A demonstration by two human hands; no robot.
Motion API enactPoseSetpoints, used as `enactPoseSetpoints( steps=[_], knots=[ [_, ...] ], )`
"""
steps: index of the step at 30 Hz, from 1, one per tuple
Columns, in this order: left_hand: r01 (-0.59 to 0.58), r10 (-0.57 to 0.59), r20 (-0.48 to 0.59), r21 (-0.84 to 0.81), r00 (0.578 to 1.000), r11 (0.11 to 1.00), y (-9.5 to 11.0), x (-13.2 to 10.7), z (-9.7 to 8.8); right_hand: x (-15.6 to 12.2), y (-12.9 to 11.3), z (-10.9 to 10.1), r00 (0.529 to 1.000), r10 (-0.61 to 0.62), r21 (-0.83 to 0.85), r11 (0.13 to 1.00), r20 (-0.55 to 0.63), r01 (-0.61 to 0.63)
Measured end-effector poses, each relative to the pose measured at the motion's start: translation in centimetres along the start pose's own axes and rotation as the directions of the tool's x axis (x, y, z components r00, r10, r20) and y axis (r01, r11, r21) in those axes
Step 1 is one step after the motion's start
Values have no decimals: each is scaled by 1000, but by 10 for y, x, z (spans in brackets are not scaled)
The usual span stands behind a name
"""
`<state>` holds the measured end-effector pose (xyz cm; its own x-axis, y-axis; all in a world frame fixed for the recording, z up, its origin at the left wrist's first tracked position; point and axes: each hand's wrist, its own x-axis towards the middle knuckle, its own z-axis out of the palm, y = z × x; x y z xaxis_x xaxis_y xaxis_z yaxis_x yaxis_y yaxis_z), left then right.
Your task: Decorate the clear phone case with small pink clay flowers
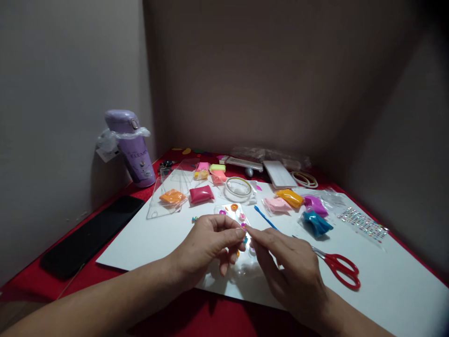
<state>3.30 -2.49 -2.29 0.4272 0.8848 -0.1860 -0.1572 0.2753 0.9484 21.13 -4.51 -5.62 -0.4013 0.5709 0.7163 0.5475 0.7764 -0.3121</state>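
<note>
My left hand [213, 238] and my right hand [286, 260] meet above a clear plastic case [248, 213] bearing small coloured pieces. The fingertips of both are pinched together and almost touch. A tiny magenta bit [243, 225] shows at the fingertips; whether it is held or lies behind them I cannot tell. Around the case are orange and blue pieces, partly covered by my fingers. A blue modelling tool [265, 217] lies just beyond my right hand. Red-handled scissors [338, 267] rest to its right, their blades partly hidden by that hand.
Wrapped clay packets, such as the crimson one [201, 194] and the teal one [316, 224], lie on a white board [140, 243]. A tape roll [238, 188] sits among them. A gem sticker sheet [365, 224] is at right; a purple bottle [131, 150] and black phone [93, 234] are left.
</note>
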Motion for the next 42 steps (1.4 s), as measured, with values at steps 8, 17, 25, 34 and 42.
enactPoseSetpoints(
  steps=[8, 17, 25, 34, 42],
  knots=[
    [29, -29, 2, -51, 1000, 998, -2, 2, -2, 2, 1, 1, 999, 34, 52, 998, -37, -32],
    [55, -58, -30, -72, 998, 996, -4, 0, -3, 8, -10, 3, 855, 460, 420, 745, 239, -518],
    [36, -36, 7, -34, 999, 999, -3, 0, -4, 10, -8, 8, 739, 606, 532, 538, 295, -653],
    [22, -23, -51, -34, 998, 999, -3, -2, -2, 10, -10, 4, 758, 578, 532, 558, 301, -637],
    [-8, 8, 0, -68, 1000, 998, -2, 1, -4, 9, -8, 4, 735, 603, 567, 504, 310, -652]
  ],
)
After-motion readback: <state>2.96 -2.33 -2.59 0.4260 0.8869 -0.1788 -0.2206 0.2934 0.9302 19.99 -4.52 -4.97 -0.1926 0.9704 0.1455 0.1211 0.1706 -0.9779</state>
